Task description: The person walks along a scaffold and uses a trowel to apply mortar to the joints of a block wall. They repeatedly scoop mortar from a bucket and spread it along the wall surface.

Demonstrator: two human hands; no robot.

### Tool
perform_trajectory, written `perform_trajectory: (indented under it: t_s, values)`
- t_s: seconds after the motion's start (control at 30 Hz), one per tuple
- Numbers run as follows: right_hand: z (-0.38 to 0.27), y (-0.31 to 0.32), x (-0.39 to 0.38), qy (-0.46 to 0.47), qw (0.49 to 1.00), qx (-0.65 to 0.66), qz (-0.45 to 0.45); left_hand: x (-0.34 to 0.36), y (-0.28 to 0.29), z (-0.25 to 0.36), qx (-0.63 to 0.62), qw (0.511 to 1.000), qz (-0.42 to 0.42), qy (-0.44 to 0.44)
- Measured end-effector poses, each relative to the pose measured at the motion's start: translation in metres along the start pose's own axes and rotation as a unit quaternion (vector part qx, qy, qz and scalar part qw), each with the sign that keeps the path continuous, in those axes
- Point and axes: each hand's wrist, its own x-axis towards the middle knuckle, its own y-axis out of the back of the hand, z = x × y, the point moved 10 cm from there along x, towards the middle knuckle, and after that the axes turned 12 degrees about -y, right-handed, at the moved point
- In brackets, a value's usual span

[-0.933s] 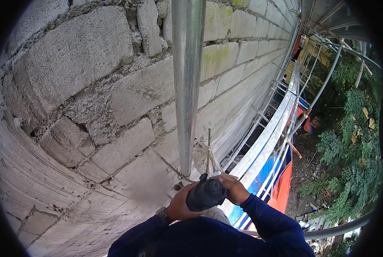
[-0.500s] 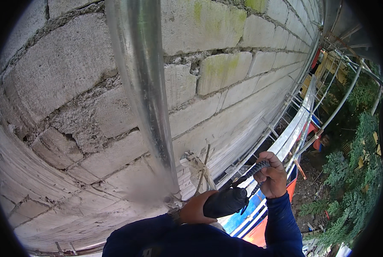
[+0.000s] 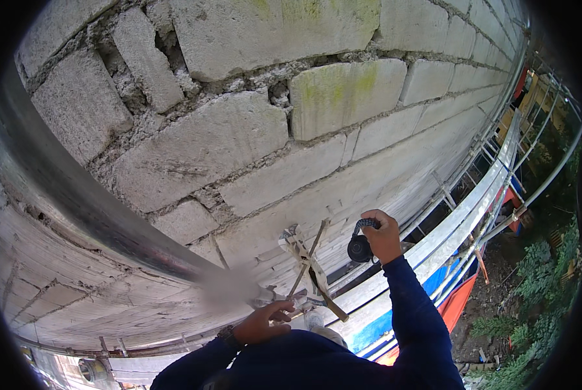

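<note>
The right hand [image 3: 383,237] is raised away from the body, its fingers curled around the braided loop [image 3: 367,223] of a dark bottle [image 3: 360,249]. The bottle hangs just below and to the left of those fingers, in front of the wall, with its round end toward the camera. The left hand [image 3: 263,323] is lower and well apart from it, fingers loosely bent, with nothing seen in its grasp. Its fingertips are right beside a pipe joint [image 3: 265,296]; whether they touch it, I cannot tell. A wristwatch [image 3: 228,337] sits on the left wrist, and both sleeves [image 3: 416,309] are dark blue.

Between the hands, a thin stick [image 3: 317,236] slants across a whitish strip [image 3: 295,242], and a thicker stick [image 3: 335,310] lies lower down. A thick metal pole [image 3: 76,195] runs from the upper left down toward the left hand, its lower end lost in a blurred patch.

Beyond it all is a wall [image 3: 226,143] of grey blocks with rough joints, some stained yellow-green. To the right a long plank walkway [image 3: 447,240] curves away, with a blue sheet [image 3: 373,330] and an orange-red sheet [image 3: 455,304] below, then green foliage [image 3: 539,270] at the far right
</note>
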Motion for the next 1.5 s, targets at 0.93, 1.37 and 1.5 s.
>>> perform_trajectory:
  t_s: [0.93,1.37,1.5]
  values:
    - [0.066,-0.189,-0.053,0.240,0.922,-0.199,-0.232,-0.204,0.017,-0.217,0.177,0.922,0.253,0.234]
    - [0.082,-0.188,-0.041,0.232,0.893,-0.166,-0.349,-0.187,0.018,-0.215,0.209,0.931,0.258,0.149]
    - [0.078,-0.198,-0.051,0.303,0.839,-0.244,-0.380,-0.184,0.008,-0.236,0.197,0.932,0.246,0.178]
